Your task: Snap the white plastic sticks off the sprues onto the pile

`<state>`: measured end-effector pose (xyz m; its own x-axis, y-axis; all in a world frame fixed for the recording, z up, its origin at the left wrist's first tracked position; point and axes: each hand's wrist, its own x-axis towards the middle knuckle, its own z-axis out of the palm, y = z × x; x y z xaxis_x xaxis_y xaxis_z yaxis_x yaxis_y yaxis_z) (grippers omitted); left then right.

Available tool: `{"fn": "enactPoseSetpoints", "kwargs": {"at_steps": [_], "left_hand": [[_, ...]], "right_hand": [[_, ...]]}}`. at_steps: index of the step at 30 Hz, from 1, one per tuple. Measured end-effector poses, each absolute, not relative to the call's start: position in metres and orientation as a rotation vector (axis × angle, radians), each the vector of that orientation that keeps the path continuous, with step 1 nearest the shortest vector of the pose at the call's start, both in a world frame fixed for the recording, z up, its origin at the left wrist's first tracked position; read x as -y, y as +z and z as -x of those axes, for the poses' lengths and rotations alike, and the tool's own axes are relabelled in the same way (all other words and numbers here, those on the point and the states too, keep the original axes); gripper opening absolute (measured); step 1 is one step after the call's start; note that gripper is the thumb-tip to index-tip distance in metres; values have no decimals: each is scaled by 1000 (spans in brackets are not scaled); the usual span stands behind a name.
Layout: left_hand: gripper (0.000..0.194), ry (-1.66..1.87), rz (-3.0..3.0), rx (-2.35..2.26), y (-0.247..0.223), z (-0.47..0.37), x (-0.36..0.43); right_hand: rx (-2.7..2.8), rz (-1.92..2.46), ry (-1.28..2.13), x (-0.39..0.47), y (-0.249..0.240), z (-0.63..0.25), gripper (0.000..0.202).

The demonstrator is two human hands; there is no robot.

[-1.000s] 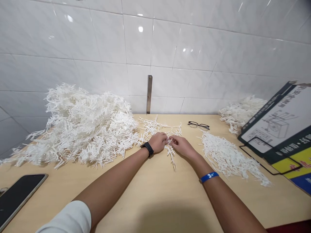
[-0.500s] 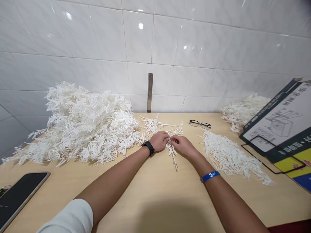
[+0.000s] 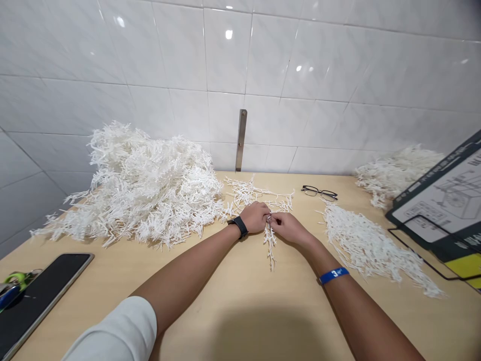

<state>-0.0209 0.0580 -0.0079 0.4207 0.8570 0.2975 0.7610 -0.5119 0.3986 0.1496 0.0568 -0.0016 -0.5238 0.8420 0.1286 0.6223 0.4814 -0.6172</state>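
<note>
A pale tabletop (image 3: 293, 286) spreads across the lower half of the frame, with a tall mound of white branching sprigs (image 3: 150, 190) over its left side. The person's bare arms rise from the bottom edge, one from the lower left and one from the lower right, slanting inward until the hands nearly meet just right of center. A flatter heap (image 3: 368, 245) of white pieces lies right of the right forearm; a thin loose cluster (image 3: 244, 194) sits just beyond the hands. The left hand (image 3: 255, 217) has its back upward, fingers curled rightward; the right hand (image 3: 288, 228) points leftward, in line with its forearm. Each grip is pinched on the upper end of one white sprig (image 3: 270, 245), whose branched end hangs toward the bottom of the frame between the wrists. A black watch (image 3: 240, 228) circles the left wrist, a blue band (image 3: 333, 275) the right forearm.
</note>
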Motion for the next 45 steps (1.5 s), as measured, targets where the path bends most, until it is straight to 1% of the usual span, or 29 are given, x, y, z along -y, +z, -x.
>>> {"fn": "enactPoseSetpoints", "kwargs": {"at_steps": [5, 10, 16, 23, 30, 37, 39, 41, 43, 45], "left_hand": [[24, 788, -2319, -1434, -9, 21, -63], [27, 853, -2244, -1460, -8, 20, -63], [22, 1139, -1982, -1378, -8, 17, -62], [23, 1121, -1883, -1187, -8, 20, -64], [25, 1081, -1803, -980, -5, 26, -64], [26, 1128, -1371, -794, -6, 29, -65], [25, 1144, -1341, -829, -6, 28, -66], [23, 1150, -1427, -902, -5, 27, -66], [22, 1149, -1535, -961, -5, 25, -66], [22, 1135, -1615, -1005, -4, 24, -65]], "right_hand": [[2184, 1107, 911, -60, -5, -147, 18], [2104, 1029, 995, -62, -4, -146, 20], [2001, 927, 1102, -66, -5, -141, 28], [1882, 911, 1189, -59, -3, -139, 33], [1824, 904, 1202, -52, 3, -138, 34], [1673, 839, 1305, -50, 3, -134, 32], [1648, 820, 1287, -49, 3, -133, 30], [1627, 874, 1191, -49, 7, -134, 27], [1550, 1005, 989, -50, 13, -139, 24], [1404, 1187, 702, -53, 20, -150, 22]]}}
